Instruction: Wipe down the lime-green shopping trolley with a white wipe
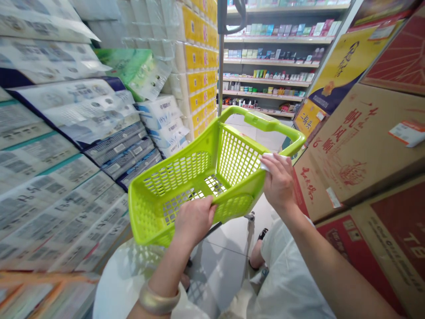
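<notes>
A lime-green plastic shopping basket (172, 177) is tilted up in front of me, its inside bare. My left hand (194, 218) grips its near rim with the fingers curled over the edge. My right hand (278, 180) is closed on a white cloth (270, 158) and presses it against the basket's right side, just below the green handle (262, 119). A pale bangle (158, 300) sits on my left wrist.
Stacked packs of tissue and toilet paper (66, 146) fill the left side. Cardboard cartons with red print (358, 146) stand close on the right. A metal pole (221, 57) rises behind the basket. Product shelves (268, 66) line the far end of the tiled aisle (226, 257).
</notes>
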A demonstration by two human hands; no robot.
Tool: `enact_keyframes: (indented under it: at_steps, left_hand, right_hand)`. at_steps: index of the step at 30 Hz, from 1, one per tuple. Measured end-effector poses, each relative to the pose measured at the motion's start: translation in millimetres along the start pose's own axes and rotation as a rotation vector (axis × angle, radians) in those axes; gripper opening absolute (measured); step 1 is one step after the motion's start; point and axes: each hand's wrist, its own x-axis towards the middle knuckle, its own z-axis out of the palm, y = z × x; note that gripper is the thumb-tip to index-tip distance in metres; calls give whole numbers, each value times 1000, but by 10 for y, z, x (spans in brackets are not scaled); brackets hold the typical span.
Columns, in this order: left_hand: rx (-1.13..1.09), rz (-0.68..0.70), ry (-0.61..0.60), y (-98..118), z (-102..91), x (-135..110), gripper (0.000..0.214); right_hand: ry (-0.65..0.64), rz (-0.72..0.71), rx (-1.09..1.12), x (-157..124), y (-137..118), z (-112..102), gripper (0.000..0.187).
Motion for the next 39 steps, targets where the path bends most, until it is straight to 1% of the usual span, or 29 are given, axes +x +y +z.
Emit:
enact_keyframes:
  at_steps: [1, 2, 4, 5, 6, 7, 9, 11, 13, 14, 15, 16, 18, 20, 21, 22, 23, 25, 28, 29, 30, 31, 33, 35, 37, 39]
  left_hand:
    - [0, 4, 6, -7, 5, 7, 27]
    - [-1, 8, 12, -13, 9, 12, 27]
    - [-6, 19, 23, -25, 12, 19, 26]
    - [-8, 23, 26, -32, 11, 21, 26]
    - [-9, 28, 27, -42, 9, 21, 26]
    - [-8, 31, 25, -53, 7, 20, 26]
    - [4, 31, 17, -79, 1, 16, 26]
    - [20, 29, 9, -104, -4, 14, 27]
    - [31, 28, 7, -120, -5, 16, 27]
    - [32, 30, 8, -123, -4, 18, 27]
    - [31, 33, 12, -122, -2, 21, 26]
    - [30, 35, 16, -119, 0, 25, 26]
    - [28, 37, 23, -108, 5, 33, 25]
    - [28, 40, 29, -101, 7, 37, 25]
    - [30, 42, 30, -102, 7, 37, 25]
    - [32, 45, 31, -105, 5, 37, 25]
    - [34, 48, 29, -111, 2, 36, 25]
    - [43, 47, 17, -127, -3, 33, 26]
    - [58, 39, -5, -144, -7, 29, 28]
    - [60, 38, -8, -146, -6, 29, 28]
    - [61, 37, -7, -145, -5, 28, 28]
    - [60, 38, -4, -142, -3, 28, 28]
    - [57, 39, 5, -136, -1, 27, 28]
    - [55, 43, 11, -137, -2, 25, 27]
    - [58, 47, 6, -151, -8, 21, 27]
    - [61, 50, -11, -179, -14, 13, 29]
  right_hand:
    - [-13, -11, 19, -30, -101, 39, 35]
    - [-66, -52, 46, -80, -236, 88, 34]
    - [-208, -194, 132, -207, -524, 189, 34]
    - [-248, -244, 166, -261, -633, 224, 35]
    - [-268, -263, 183, -298, -696, 242, 35]
    - [-275, -269, 186, -311, -702, 240, 35]
    - [-247, -229, 145, -266, -552, 179, 36]
    - [-170, -153, 67, -152, -268, 79, 36]
    - [-44, -56, 0, -32, -11, -3, 35]
    - [10, -13, -20, 8, 58, -19, 34]
    - [49, 17, -26, 24, 72, -16, 34]
    - [61, 29, -18, 15, 28, 7, 35]
    - [4, -17, 38, -74, -200, 99, 35]
    - [-143, -153, 127, -203, -492, 201, 36]
    - [-199, -231, 175, -259, -607, 237, 35]
    - [-240, -267, 202, -297, -676, 254, 35]
    - [-260, -283, 212, -312, -690, 252, 35]
    - [-234, -241, 172, -272, -560, 193, 35]
    - [-76, -93, 48, -115, -217, 68, 35]
    - [-19, -44, 25, -73, -150, 46, 35]
    - [16, -11, 15, -51, -131, 41, 35]
    - [21, -3, 24, -53, -165, 54, 35]
    - [-61, -61, 80, -124, -355, 120, 36]
    - [-222, -213, 167, -232, -583, 192, 37]
    - [-269, -260, 197, -299, -689, 216, 35]
    - [-238, -231, 165, -282, -605, 172, 34]
